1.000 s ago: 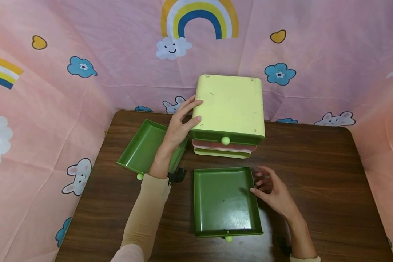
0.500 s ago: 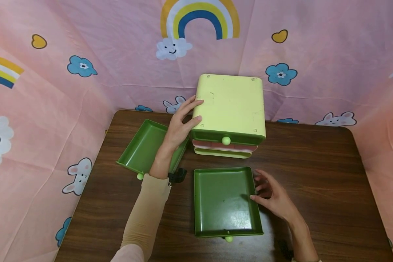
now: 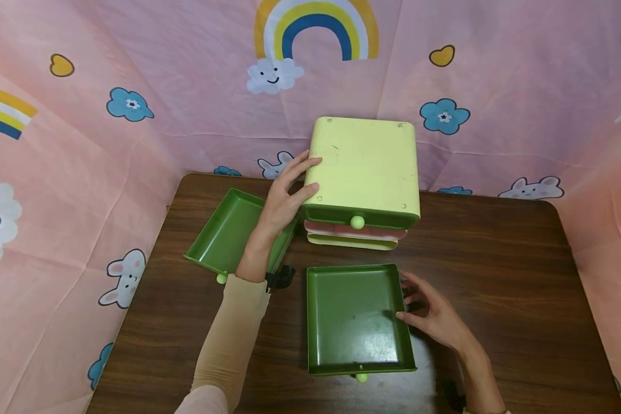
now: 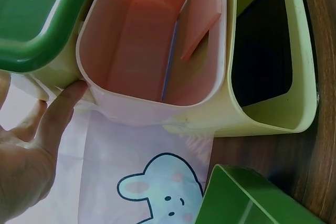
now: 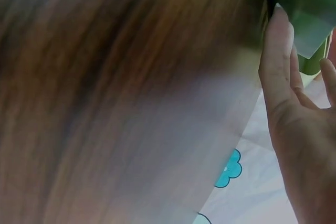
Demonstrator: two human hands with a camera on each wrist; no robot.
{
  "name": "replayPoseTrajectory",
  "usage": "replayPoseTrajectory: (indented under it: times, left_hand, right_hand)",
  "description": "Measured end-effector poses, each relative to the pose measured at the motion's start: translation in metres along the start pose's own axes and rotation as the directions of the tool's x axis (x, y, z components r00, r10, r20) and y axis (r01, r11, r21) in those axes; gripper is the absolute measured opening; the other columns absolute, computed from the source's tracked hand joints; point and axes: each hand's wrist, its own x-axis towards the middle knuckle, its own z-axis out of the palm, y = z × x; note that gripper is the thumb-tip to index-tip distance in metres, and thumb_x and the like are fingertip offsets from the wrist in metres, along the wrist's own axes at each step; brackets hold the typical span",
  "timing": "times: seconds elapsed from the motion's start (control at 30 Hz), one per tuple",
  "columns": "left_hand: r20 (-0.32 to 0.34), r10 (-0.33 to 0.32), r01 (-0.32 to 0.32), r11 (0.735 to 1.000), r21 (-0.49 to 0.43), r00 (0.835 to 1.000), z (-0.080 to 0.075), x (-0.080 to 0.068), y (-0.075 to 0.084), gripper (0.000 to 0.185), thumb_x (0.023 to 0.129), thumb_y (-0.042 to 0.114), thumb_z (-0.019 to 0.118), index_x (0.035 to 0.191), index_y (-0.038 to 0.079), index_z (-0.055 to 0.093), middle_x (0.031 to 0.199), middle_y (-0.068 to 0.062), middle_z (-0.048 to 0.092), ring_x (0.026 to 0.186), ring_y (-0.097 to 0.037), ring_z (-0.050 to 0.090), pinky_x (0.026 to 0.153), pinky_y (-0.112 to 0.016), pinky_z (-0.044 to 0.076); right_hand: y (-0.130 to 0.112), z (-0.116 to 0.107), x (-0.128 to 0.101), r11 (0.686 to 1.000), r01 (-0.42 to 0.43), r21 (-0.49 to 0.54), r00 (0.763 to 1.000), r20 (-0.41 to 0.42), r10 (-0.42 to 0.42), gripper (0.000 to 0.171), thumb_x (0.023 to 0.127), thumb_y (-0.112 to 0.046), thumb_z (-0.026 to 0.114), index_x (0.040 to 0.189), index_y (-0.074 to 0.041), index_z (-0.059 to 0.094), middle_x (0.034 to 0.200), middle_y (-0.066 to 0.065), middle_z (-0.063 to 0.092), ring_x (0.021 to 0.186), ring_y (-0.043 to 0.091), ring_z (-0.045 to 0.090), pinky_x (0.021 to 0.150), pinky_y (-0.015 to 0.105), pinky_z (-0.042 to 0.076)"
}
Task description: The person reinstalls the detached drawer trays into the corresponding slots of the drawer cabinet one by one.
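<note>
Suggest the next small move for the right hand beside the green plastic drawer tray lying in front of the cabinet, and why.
Probably close the right hand on the right rim of the green plastic drawer tray: its fingers only touch that edge, not gripping. The left hand braces the pale yellow plastic drawer cabinet, whose lower slots stand empty in the left wrist view.

The left hand (image 3: 282, 198) reached forward with straight fingers and its thumb out. The right hand (image 3: 434, 319) lay low, fingers loosely spread. Both arms were bent.
</note>
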Motion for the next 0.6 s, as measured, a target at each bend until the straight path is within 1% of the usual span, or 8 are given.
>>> replayPoseTrajectory:
  times: [0.13,0.23,0.4,0.6]
  left_hand:
    - [-0.015,0.0,0.0,1.0,-0.004,1.0,0.0003,-0.0003,-0.0017,0.045,0.097,0.006,0.059,0.14,-0.003,0.053,0.159,-0.018,0.027,0.143,-0.026,0.033,0.111,-0.053,0.031]
    - [-0.022,0.008,-0.008,1.0,-0.01,1.0,-0.0014,-0.0005,-0.0046,0.044,0.097,0.006,0.059,0.14,-0.004,0.054,0.159,-0.019,0.028,0.144,-0.027,0.031,0.112,-0.054,0.029]
    - [-0.014,0.012,-0.012,1.0,-0.001,1.0,-0.0008,-0.0001,-0.0042,0.044,0.097,0.005,0.059,0.14,-0.004,0.054,0.159,-0.02,0.027,0.144,-0.029,0.03,0.113,-0.053,0.029]
    - [-0.015,0.011,-0.011,1.0,-0.004,1.0,0.0013,0.0013,-0.0039,0.045,0.097,0.006,0.06,0.14,-0.004,0.054,0.159,-0.02,0.028,0.144,-0.028,0.031,0.113,-0.054,0.029]
  right_hand:
    - [0.0028,-0.0002,-0.0006,1.0,0.007,0.01,1.0,0.011,-0.007,0.084,0.083,-0.011,0.082,0.154,-0.022,0.038,0.137,0.013,0.051,0.108,0.033,0.061,0.078,0.033,0.058]
    - [0.0051,0.0002,0.0,1.0,0.008,0.022,1.0,0.029,-0.009,0.085,0.083,-0.011,0.082,0.154,-0.022,0.037,0.138,0.013,0.05,0.109,0.034,0.06,0.077,0.034,0.058]
    - [0.0073,0.0003,-0.0029,0.999,-0.038,0.034,0.997,0.07,0.036,0.086,0.083,-0.014,0.082,0.155,-0.025,0.036,0.141,0.014,0.048,0.109,0.035,0.059,0.076,0.035,0.058]
    - [0.0084,-0.0005,-0.0063,0.995,-0.101,0.024,0.988,0.123,0.097,0.087,0.084,-0.022,0.082,0.156,-0.033,0.033,0.151,0.014,0.039,0.116,0.038,0.055,0.075,0.034,0.056]
